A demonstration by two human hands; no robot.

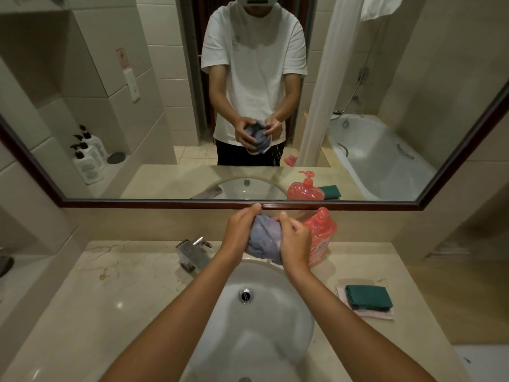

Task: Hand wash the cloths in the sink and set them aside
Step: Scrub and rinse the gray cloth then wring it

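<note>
I count two hands, the left hand (242, 230) and the right hand (296, 239). I see three cloths: one grey cloth (264, 239), one green cloth (369, 296) and one pink cloth (366, 312) under it. One sink (289, 321), one faucet (192, 252), one red soap bottle (322, 230).

Marble counter (115, 293): faucet (192, 252), soap bottle (322, 235), folded cloths (367, 297).

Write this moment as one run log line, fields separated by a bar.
step: wringing | left hand and right hand: grip grey cloth | place: above sink
</note>
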